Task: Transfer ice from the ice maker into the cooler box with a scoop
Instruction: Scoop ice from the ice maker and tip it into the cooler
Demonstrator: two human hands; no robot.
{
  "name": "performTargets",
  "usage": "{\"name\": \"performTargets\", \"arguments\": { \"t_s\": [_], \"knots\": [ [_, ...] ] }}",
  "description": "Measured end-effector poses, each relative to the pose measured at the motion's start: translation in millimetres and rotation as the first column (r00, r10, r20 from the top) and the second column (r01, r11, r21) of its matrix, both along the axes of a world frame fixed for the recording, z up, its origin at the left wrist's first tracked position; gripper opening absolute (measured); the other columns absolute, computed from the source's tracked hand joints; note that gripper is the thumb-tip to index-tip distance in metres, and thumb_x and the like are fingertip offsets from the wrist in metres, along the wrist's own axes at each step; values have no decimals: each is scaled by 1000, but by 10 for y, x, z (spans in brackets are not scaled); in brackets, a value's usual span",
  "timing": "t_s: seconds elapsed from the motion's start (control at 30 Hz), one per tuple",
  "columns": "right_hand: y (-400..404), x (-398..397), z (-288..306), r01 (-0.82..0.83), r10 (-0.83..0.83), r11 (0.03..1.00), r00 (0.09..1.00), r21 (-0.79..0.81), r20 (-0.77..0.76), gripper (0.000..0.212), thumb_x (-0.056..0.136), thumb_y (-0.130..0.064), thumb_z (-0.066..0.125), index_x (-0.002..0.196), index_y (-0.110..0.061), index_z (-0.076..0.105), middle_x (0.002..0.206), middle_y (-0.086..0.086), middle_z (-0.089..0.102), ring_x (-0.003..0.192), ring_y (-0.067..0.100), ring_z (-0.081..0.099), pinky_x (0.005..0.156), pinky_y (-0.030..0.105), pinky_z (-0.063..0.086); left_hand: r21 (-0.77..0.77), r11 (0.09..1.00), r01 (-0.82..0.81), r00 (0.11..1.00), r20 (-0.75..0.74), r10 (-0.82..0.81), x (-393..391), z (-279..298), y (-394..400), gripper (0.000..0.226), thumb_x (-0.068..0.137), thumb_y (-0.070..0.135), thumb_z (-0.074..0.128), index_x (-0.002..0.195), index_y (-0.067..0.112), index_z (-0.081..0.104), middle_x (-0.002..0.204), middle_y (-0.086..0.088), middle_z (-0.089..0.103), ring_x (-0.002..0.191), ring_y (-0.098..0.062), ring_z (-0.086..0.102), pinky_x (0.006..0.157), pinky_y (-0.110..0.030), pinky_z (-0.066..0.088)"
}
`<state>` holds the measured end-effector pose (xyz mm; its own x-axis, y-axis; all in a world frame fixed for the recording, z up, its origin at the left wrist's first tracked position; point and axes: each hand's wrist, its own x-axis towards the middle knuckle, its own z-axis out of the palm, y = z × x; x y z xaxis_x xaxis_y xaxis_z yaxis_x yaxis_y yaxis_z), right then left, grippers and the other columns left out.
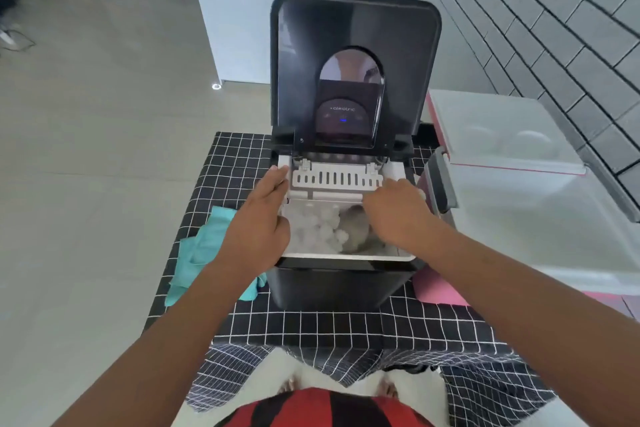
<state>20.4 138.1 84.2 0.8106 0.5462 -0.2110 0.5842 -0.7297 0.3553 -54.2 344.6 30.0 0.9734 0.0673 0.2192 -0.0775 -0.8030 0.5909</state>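
The black ice maker [341, 284] stands on the table with its lid [356, 28] raised. Its white basket holds a pile of round ice pieces [322, 229]. My left hand [258, 215] rests on the basket's left rim, fingers straight along it and thumb over the inner edge. My right hand [394, 210] reaches into the basket from the right, its fingers curled round a blurred, translucent grey scoop [353, 230] that lies among the ice. The white cooler box [540, 218] with pink sides stands open just right of the ice maker.
A black checked tablecloth [311, 326] covers the table. A teal cloth [199, 253] lies left of the ice maker. The cooler's grey handle [440, 180] sits close to my right hand. A tiled wall [554, 17] runs along the right, and a white counter [235, 17] stands behind.
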Motion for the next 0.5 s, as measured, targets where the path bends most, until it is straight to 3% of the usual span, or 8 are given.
{"name": "performTargets", "arguments": {
  "t_s": [0.07,0.17,0.27,0.4,0.5],
  "knots": [
    [-5,19,-139,-57,58,997,998,47,-25,18,80,-5,50,90,-15,61,87,5,64,94,26,56,71,34,27,-28,1000,-1,1000,10,1,-1,-3,-1,59,85,-5,46,144,2,41,159,8,23,141,4,13,106,0,6],
    [-9,6,-276,-127,130,986,991,104,-23,36,81,-9,50,114,-22,61,88,3,64,95,24,55,71,33,30,-38,999,1,1000,22,0,-3,-7,4,60,86,-4,46,145,4,40,159,9,23,139,8,11,105,2,5],
    [-83,12,-278,-101,107,981,994,168,-26,21,84,-14,54,100,-21,66,88,0,64,97,22,54,74,33,29,-36,999,8,1000,19,-8,4,-22,10,61,86,-2,46,146,5,38,159,12,21,138,12,6,106,0,3],
    [-186,-3,-283,-67,72,970,997,232,-15,20,90,-34,56,105,-25,67,97,-5,66,98,18,51,80,32,33,-58,998,8,1000,12,-8,5,-36,15,63,85,-2,47,147,7,37,159,13,20,137,11,10,104,3,4],
    [-102,-24,-319,-50,60,965,998,257,-31,16,89,-29,56,97,-22,68,95,-2,66,98,19,50,81,33,32,-56,998,6,1000,14,-6,-8,-37,26,64,87,-1,47,148,10,35,155,20,19,138,9,13,104,3,5]
  ]
}}
